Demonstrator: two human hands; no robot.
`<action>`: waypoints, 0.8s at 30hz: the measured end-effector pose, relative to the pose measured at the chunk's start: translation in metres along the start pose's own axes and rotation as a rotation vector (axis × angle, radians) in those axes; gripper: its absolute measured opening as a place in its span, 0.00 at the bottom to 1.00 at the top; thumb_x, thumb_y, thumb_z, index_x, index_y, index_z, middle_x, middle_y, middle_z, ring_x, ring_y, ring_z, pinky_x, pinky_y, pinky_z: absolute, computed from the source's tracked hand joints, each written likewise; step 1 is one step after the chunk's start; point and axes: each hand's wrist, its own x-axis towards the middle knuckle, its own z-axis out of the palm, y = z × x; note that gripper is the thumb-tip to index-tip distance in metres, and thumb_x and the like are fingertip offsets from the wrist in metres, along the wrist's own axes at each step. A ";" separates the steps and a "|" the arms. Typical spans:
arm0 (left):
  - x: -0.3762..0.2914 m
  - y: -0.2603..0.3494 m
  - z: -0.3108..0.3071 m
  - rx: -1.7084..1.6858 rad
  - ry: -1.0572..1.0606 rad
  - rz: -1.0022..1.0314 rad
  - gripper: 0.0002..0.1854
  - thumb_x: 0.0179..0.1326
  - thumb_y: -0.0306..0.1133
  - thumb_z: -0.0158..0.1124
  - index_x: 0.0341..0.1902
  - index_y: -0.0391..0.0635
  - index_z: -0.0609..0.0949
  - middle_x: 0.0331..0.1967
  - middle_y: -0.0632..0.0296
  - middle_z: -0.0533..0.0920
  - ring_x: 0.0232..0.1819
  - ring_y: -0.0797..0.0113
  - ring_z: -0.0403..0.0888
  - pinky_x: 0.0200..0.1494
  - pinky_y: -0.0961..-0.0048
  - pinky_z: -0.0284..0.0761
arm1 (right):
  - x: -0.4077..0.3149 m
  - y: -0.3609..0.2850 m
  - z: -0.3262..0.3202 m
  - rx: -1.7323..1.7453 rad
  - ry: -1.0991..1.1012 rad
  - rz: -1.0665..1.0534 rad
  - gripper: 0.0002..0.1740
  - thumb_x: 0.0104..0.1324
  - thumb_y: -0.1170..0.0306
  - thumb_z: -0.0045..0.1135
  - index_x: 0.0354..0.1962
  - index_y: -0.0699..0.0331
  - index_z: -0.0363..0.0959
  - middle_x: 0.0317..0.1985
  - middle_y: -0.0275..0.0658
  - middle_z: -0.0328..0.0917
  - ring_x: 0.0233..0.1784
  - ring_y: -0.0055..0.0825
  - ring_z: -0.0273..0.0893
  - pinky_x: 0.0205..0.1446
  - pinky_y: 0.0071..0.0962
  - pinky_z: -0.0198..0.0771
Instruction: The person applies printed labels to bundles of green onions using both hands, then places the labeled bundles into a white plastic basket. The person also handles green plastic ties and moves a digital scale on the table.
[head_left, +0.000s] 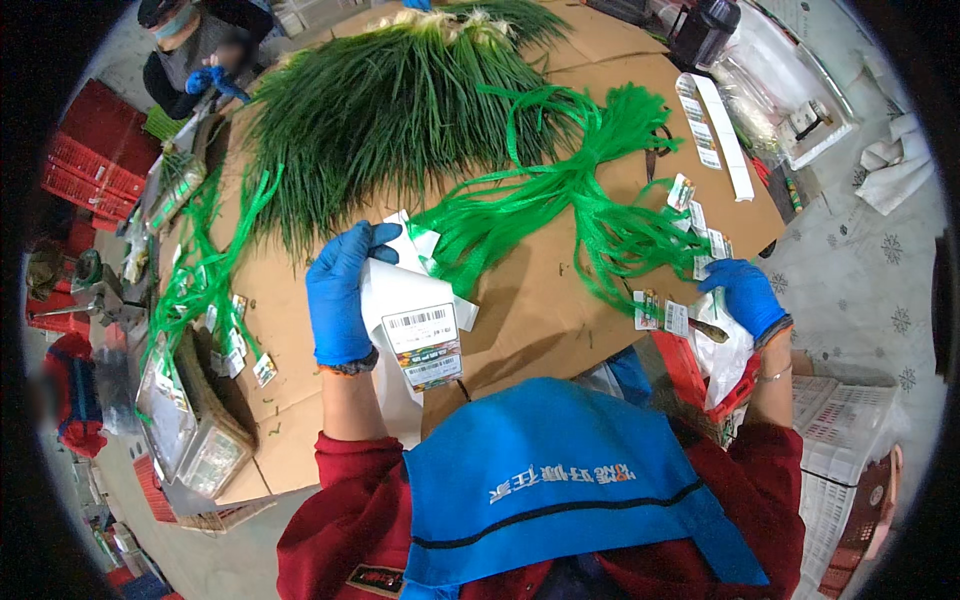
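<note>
My left hand (341, 292), in a blue glove, holds a curling strip of printed labels (421, 341) on white backing. My gloved right hand (746, 296) is at the right side of the table, its fingertips at a white label (702, 267) on the end of a green net strip. Whether they pinch it is hard to tell. Between my hands spreads a bundle of green plastic net strips (577, 180), gathered near its middle. Several strip ends bear labels, among them a pair (664, 315) near the table's edge.
A large heap of scallions (405, 112) covers the far middle of the cardboard-topped table (517, 337). More labelled green strips (199, 277) lie by a scale (199, 420) at left. Another label strip (724, 135) lies at right, near a red crate (690, 375). A co-worker (199, 56) stands far left.
</note>
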 end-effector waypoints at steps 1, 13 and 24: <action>0.001 -0.001 0.003 0.005 -0.014 -0.003 0.12 0.62 0.35 0.58 0.37 0.35 0.81 0.34 0.55 0.83 0.26 0.73 0.78 0.29 0.78 0.75 | -0.014 0.022 0.009 0.019 0.043 0.152 0.19 0.49 0.86 0.45 0.32 0.58 0.79 0.39 0.44 0.78 0.43 0.38 0.76 0.49 0.32 0.69; 0.011 -0.012 0.031 0.014 -0.077 0.023 0.13 0.63 0.35 0.56 0.37 0.36 0.82 0.32 0.58 0.84 0.28 0.73 0.78 0.33 0.79 0.74 | 0.100 -0.211 0.033 1.276 -0.241 -0.150 0.28 0.59 0.68 0.61 0.56 0.65 0.65 0.53 0.43 0.72 0.56 0.29 0.70 0.57 0.30 0.66; -0.014 0.014 0.019 0.500 -0.330 0.581 0.30 0.46 0.35 0.71 0.56 0.46 0.76 0.58 0.58 0.72 0.63 0.60 0.65 0.65 0.64 0.56 | 0.122 -0.235 0.036 1.291 -0.053 -0.026 0.14 0.60 0.67 0.60 0.41 0.67 0.76 0.34 0.45 0.81 0.35 0.24 0.79 0.39 0.26 0.74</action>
